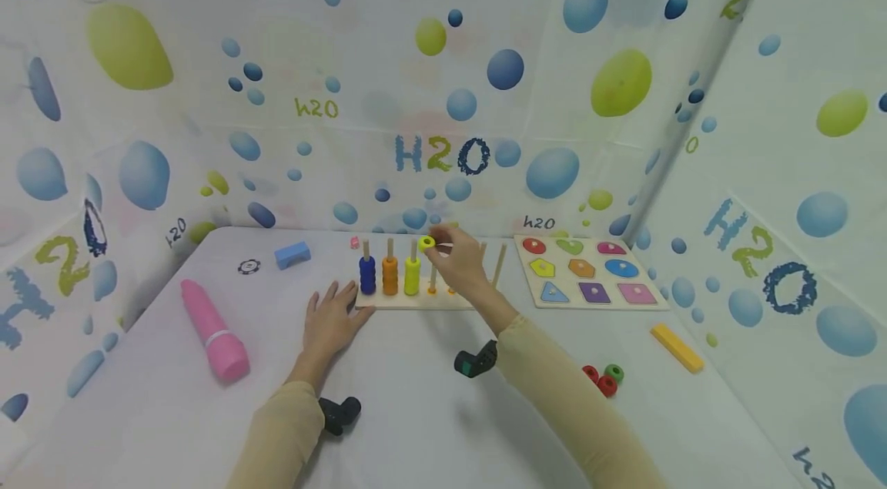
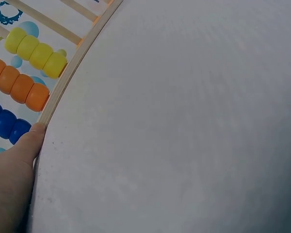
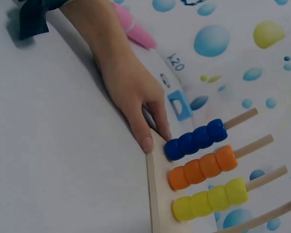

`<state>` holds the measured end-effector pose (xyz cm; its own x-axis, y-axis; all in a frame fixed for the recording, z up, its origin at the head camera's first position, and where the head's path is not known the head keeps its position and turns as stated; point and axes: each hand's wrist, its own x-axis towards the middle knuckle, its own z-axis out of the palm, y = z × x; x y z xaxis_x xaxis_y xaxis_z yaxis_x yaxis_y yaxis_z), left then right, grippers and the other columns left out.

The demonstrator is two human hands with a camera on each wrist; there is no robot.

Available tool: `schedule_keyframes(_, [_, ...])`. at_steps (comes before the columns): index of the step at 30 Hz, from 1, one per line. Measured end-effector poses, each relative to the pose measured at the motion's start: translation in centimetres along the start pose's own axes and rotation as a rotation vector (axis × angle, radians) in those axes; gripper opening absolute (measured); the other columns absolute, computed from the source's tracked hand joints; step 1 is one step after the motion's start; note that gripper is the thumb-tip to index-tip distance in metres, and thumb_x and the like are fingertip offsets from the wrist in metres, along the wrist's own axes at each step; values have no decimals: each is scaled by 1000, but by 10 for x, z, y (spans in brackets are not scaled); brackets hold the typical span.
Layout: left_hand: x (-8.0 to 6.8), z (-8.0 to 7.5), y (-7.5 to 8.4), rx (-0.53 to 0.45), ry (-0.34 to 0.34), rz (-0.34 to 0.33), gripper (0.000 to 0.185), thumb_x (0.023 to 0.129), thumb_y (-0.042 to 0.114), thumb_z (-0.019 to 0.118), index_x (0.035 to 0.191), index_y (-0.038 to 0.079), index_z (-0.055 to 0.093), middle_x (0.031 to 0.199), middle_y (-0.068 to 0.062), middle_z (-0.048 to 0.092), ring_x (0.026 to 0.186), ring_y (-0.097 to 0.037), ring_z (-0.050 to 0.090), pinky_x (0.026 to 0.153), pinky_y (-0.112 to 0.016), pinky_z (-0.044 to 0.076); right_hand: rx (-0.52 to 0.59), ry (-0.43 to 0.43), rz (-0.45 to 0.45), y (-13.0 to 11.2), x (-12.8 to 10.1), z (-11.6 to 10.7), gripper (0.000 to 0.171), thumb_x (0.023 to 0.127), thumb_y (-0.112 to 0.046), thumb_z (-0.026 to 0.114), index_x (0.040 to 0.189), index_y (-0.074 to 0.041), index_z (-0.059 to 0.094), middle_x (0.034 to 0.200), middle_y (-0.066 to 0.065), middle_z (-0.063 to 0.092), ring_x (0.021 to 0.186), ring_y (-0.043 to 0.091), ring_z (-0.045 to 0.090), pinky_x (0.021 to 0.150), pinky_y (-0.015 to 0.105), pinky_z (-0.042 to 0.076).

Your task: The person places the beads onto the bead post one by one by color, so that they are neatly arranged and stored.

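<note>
Head view: right hand (image 1: 463,262) pinching yellow ring (image 1: 426,243) above peg (image 1: 413,250); left hand (image 1: 333,317) flat, fingers straight, steadying wooden base (image 1: 388,302). Probably light, rigid, smooth; best gripped at the rim.

The head camera looked forward and down over the table (image 1: 430,412). Both wrist cameras sat close, sharing the peg board (image 2: 63,85) and left hand (image 3: 131,87).

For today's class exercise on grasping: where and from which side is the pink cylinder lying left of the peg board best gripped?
Take the pink cylinder across its middle, near the pale band, coming from above. It lies flat on the table with bare surface along both long sides, so fingers can likely close across its round body; the ends look a less steady hold.
</note>
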<state>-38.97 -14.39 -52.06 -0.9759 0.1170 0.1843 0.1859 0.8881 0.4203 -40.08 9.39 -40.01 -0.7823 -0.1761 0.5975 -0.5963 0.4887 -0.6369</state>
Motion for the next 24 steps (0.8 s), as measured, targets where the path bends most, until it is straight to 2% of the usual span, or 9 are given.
schedule_keyframes(6, [-2,-1,3,-4,0,-1,70,89,52,57,139,4,45,145,-15,41,139,-39,21,111,-59,3,-117,-2,-52,4,9,14,26,84,3,66,109,5,59,102,14,64,92,21,65,78,16,52])
schedule_keyframes(10, [-3,-1,5,3,-10,-2,70,90,52,56,140,4,44,145,-14,40,139,-39,20,112,-59,3,-187,-1,-39,5,11,20,24,85,0,66,108,3,59,100,11,64,90,18,64,78,14,51])
schedule_keyframes(18, [-3,0,2,-2,-12,-4,71,90,52,56,140,3,44,145,-14,40,139,-38,20,112,-58,2,-314,16,-26,-2,17,27,21,84,-2,67,104,3,60,97,13,66,84,17,66,74,15,53])
schedule_keyframes(24, [-1,-1,1,-5,-7,-3,71,90,52,56,140,3,44,145,-14,40,139,-39,20,112,-59,2,-305,19,31,-8,17,26,24,84,0,66,107,2,59,98,15,66,87,21,67,76,19,54])
